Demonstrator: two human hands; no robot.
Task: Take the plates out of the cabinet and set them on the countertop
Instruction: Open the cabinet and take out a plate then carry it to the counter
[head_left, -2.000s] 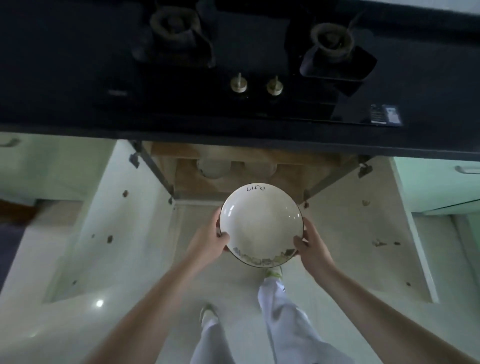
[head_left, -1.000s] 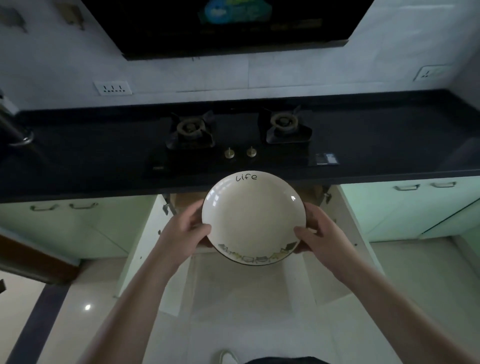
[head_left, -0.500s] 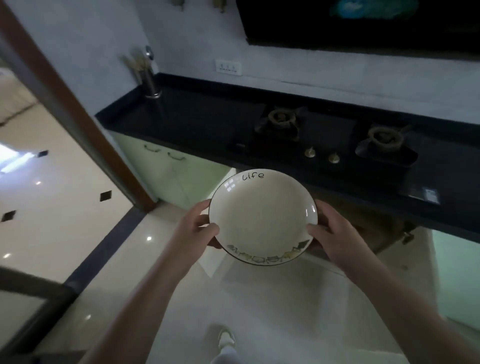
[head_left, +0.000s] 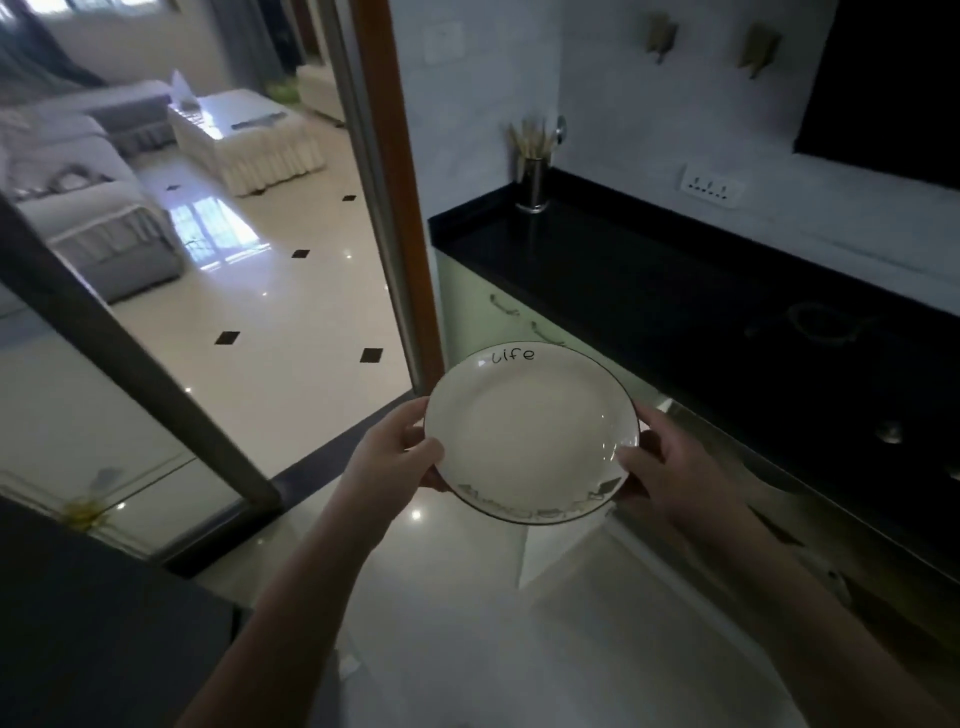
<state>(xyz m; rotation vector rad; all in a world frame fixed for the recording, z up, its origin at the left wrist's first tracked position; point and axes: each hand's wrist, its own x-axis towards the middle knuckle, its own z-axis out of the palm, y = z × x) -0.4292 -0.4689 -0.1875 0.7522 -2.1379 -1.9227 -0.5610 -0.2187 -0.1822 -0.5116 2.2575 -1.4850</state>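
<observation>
A white plate (head_left: 530, 434) with a dark rim, the word "life" at its far edge and a printed pattern along its near edge, is held level in front of me. My left hand (head_left: 395, 457) grips its left rim and my right hand (head_left: 662, 467) grips its right rim. The plate hangs above the floor, left of the black countertop (head_left: 649, 275). The cabinet it came from is out of sight at the lower right.
A steel holder with sticks (head_left: 531, 174) stands at the countertop's far left corner. Pale green cabinet doors (head_left: 498, 312) run under the counter. A wooden door frame (head_left: 400, 192) opens to a living room on the left. A dark surface (head_left: 104, 623) fills the lower left.
The plate rose from in front of the open lower cabinet to chest height, held by both hands throughout. My view swung left, from the stove burners to the counter's left end and the doorway.
</observation>
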